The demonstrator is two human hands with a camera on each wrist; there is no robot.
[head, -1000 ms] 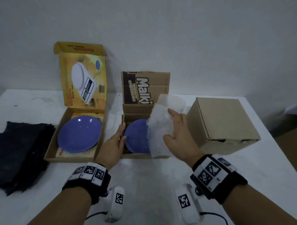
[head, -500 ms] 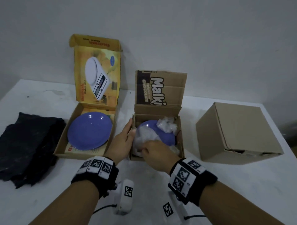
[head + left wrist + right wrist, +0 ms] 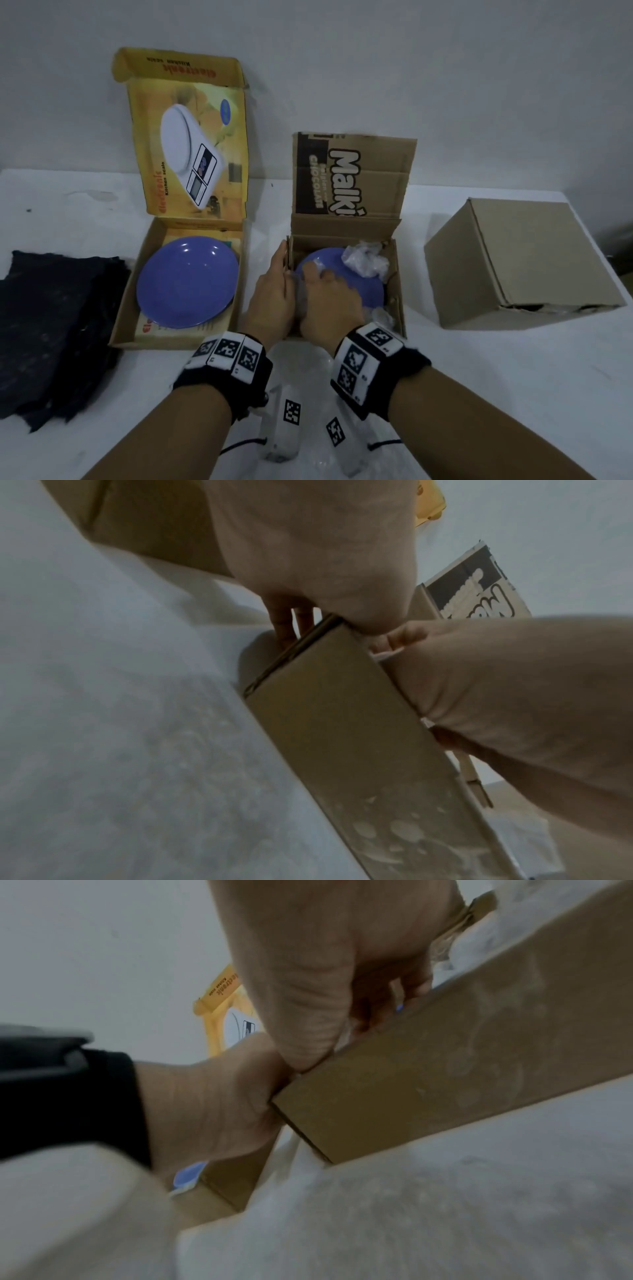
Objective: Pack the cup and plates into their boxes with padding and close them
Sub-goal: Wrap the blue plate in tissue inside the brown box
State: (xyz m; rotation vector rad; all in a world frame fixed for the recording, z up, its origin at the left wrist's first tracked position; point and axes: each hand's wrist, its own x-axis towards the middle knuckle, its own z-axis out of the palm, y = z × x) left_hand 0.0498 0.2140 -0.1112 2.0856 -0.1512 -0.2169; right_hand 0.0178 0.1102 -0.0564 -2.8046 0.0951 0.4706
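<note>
**Padding the plate in the Malkist box**

Your left hand (image 3: 272, 294) grasps the left wall of the Malkist box (image 3: 397, 274), thumb inside, fingers outside. Your right hand (image 3: 329, 305) reaches into that box, fingers curled onto bubble wrap (image 3: 364, 262) over its blue plate (image 3: 371, 291). Left of this box, a second plate (image 3: 187, 281) lies in the yellow box (image 3: 150, 246); right of it stands a closed carton (image 3: 520, 260) on the desk (image 3: 513, 377).

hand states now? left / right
Left hand: grips the left wall of the Malki box.
Right hand: inside the box, fingers curled, pressing plastic padding around the plate.
</note>
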